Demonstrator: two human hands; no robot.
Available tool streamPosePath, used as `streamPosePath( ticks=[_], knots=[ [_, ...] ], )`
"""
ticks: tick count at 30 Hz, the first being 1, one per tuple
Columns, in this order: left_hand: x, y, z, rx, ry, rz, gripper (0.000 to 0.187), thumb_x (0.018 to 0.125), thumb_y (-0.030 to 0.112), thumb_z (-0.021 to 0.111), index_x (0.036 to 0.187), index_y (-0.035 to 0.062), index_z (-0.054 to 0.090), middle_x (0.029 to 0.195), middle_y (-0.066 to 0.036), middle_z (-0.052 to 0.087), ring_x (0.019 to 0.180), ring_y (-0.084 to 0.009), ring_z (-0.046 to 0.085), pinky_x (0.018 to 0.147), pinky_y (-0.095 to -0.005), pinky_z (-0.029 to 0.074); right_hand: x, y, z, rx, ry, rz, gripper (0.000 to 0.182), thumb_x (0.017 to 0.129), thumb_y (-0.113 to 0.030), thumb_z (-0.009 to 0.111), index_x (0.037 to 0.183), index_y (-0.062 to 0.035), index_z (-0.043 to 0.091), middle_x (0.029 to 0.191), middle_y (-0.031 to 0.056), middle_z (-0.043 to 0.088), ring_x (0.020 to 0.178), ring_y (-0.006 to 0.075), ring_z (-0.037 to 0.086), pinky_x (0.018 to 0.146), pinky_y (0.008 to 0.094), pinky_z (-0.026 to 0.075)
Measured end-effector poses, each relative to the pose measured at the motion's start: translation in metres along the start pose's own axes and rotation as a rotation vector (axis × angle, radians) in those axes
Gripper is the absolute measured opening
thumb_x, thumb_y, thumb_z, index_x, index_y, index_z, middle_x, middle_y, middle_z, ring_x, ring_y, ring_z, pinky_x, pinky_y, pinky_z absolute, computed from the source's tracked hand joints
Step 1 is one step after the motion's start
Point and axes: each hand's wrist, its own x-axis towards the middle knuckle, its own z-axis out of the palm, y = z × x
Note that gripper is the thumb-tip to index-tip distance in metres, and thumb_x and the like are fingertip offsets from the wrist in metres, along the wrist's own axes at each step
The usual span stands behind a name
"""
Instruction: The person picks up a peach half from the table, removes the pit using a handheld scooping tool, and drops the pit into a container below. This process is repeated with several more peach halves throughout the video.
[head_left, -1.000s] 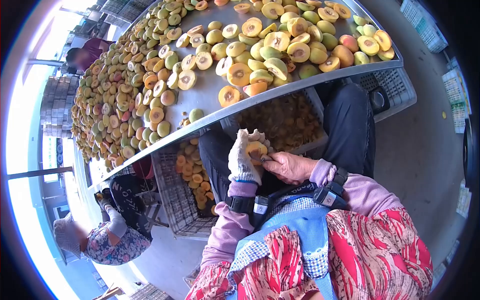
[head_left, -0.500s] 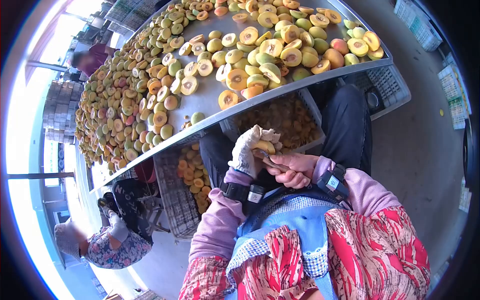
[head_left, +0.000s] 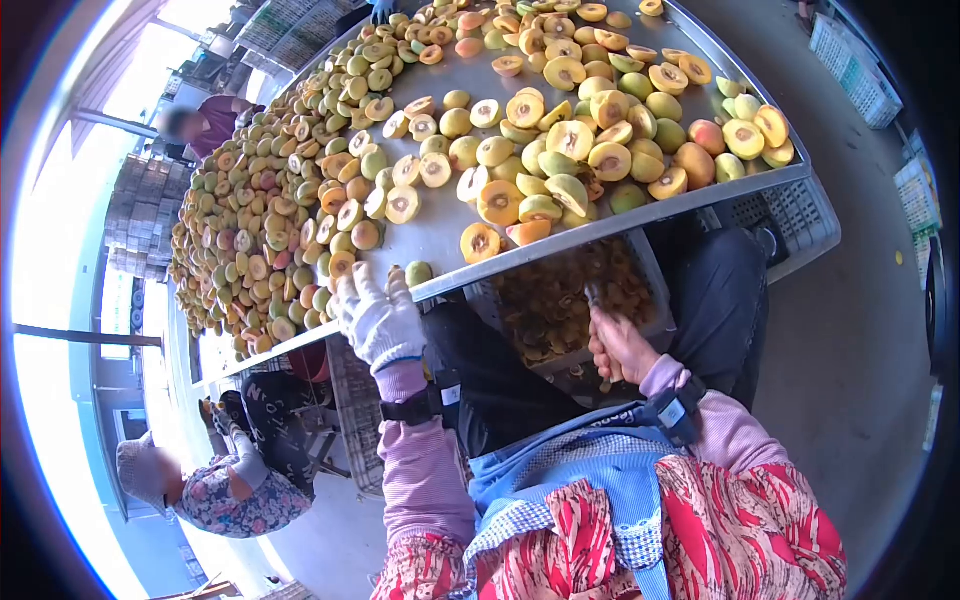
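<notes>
My left hand, in a white glove, reaches to the near edge of the metal table. Its fingers are stretched out among peach halves, next to a green-skinned one. Bare and closed, my right hand holds a small hand tool with a thin metal end pointing away from me. That hand is over the crate of brownish-orange fruit scraps between my knees. The table's halves show yellow to orange flesh, many with a brown stone or hollow in the middle.
A grey crate stands under the table to my left. Another crate is under the right corner. A person in a floral top sits at left; another is at the table's far side. Stacked crates stand beyond.
My left hand has moved from my lap up to the table's edge, and the fruit piece it held is gone from it. My right hand, still holding the tool, has shifted slightly right, apart from the left.
</notes>
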Motion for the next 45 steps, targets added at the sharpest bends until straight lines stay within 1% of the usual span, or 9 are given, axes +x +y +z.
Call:
streamPosePath(
  ticks=[5, 9, 12, 16, 19, 21, 31, 42, 45],
  knots=[
    [0.028, 0.068, 0.048, -0.151, -0.575, 0.34, 0.044, 0.075, 0.036, 0.064, 0.109, 0.0095, 0.057, 0.116, -0.014, 0.054, 0.113, -0.0342, 0.046, 0.094, -0.0427, 0.037, 0.001, -0.002, 0.015, -0.193, -0.066, -0.051, 0.028, 0.095, -0.037, 0.039, 0.086, -0.0107, 0.043, 0.061, -0.0005, 0.043, 0.043, 0.0072, 0.042, 0.038, 0.0231, 0.038],
    [0.032, 0.093, 0.042, -0.323, -0.781, 0.119, 0.034, 0.073, 0.031, 0.066, 0.1, 0.0109, 0.058, 0.101, -0.016, 0.06, 0.093, -0.0326, 0.059, 0.082, -0.0392, 0.046, -0.005, -0.011, 0.019, -0.238, -0.178, -0.19, 0.028, 0.095, -0.037, 0.039, 0.089, -0.0095, 0.043, 0.063, 0.0011, 0.047, 0.043, 0.0075, 0.044, 0.036, 0.022, 0.037],
    [0.011, 0.079, 0.064, -0.839, -0.363, 0.055, 0.028, 0.067, 0.012, 0.066, 0.092, 0.0083, 0.054, 0.084, -0.012, 0.059, 0.076, -0.0257, 0.059, 0.069, -0.034, 0.048, -0.015, -0.02, 0.031, -0.274, -0.263, -0.286, 0.029, 0.096, -0.037, 0.039, 0.089, -0.0095, 0.043, 0.062, 0.0011, 0.047, 0.043, 0.0072, 0.043, 0.036, 0.0217, 0.036],
    [-0.033, 0.081, 0.01, -1.64, -0.54, -0.312, 0.028, 0.065, 0.005, 0.057, 0.093, 0.0015, 0.053, 0.084, -0.008, 0.056, 0.075, -0.0172, 0.055, 0.07, -0.0288, 0.048, -0.039, -0.027, 0.052, -0.318, -0.401, -0.435, 0.027, 0.096, -0.037, 0.038, 0.089, -0.0111, 0.042, 0.062, -0.0001, 0.045, 0.046, 0.0048, 0.043, 0.04, 0.0181, 0.034],
    [-0.072, 0.093, -0.007, -2.232, -0.654, -0.733, 0.031, 0.074, 0.019, 0.059, 0.099, 0.0028, 0.052, 0.094, -0.015, 0.059, 0.081, -0.0256, 0.058, 0.074, -0.0396, 0.05, -0.028, -0.007, 0.051, -0.558, -0.257, -0.682, 0.03, 0.095, -0.034, 0.043, 0.1, -0.0047, 0.048, 0.069, 0.0122, 0.055, 0.059, 0.0231, 0.056, 0.052, 0.0315, 0.043],
    [-0.085, 0.093, -0.008, -2.187, -0.626, -1.022, 0.034, 0.085, 0.032, 0.055, 0.105, 0.0042, 0.054, 0.098, -0.013, 0.059, 0.086, -0.027, 0.057, 0.075, -0.0446, 0.05, -0.031, -0.003, 0.045, -0.726, -0.218, -0.692, 0.034, 0.094, -0.032, 0.044, 0.102, 0.0002, 0.049, 0.088, 0.0252, 0.059, 0.087, 0.0414, 0.057, 0.073, 0.042, 0.045],
    [-0.107, 0.098, -0.004, -2.052, -0.577, -1.072, 0.043, 0.09, 0.042, 0.044, 0.1, 0.0018, 0.055, 0.092, -0.012, 0.059, 0.082, -0.0277, 0.057, 0.07, -0.0445, 0.052, -0.03, 0.009, 0.051, -0.761, -0.088, -0.642, 0.035, 0.094, -0.031, 0.044, 0.1, 0.0029, 0.05, 0.088, 0.0248, 0.059, 0.085, 0.0397, 0.058, 0.073, 0.0409, 0.045],
    [-0.108, 0.093, 0.001, -1.964, -0.527, -1.007, 0.05, 0.09, 0.052, 0.039, 0.092, 0.0054, 0.057, 0.086, -0.012, 0.061, 0.073, -0.0278, 0.059, 0.059, -0.041, 0.053, -0.038, -0.011, 0.053, -0.592, -0.303, -0.118, 0.038, 0.095, -0.033, 0.043, 0.108, 0.0022, 0.051, 0.082, 0.0141, 0.061, 0.073, 0.0227, 0.06, 0.067, 0.0329, 0.048],
    [-0.101, 0.089, 0.001, -1.906, -0.775, -0.973, 0.053, 0.09, 0.053, 0.038, 0.088, 0.0034, 0.057, 0.087, -0.014, 0.061, 0.072, -0.0268, 0.06, 0.06, -0.0399, 0.053, -0.02, 0.006, 0.043, -0.688, -0.35, -0.518, 0.036, 0.095, -0.035, 0.041, 0.101, -0.0013, 0.051, 0.066, 0.0057, 0.053, 0.052, 0.015, 0.052, 0.047, 0.0281, 0.043]
  ],
)
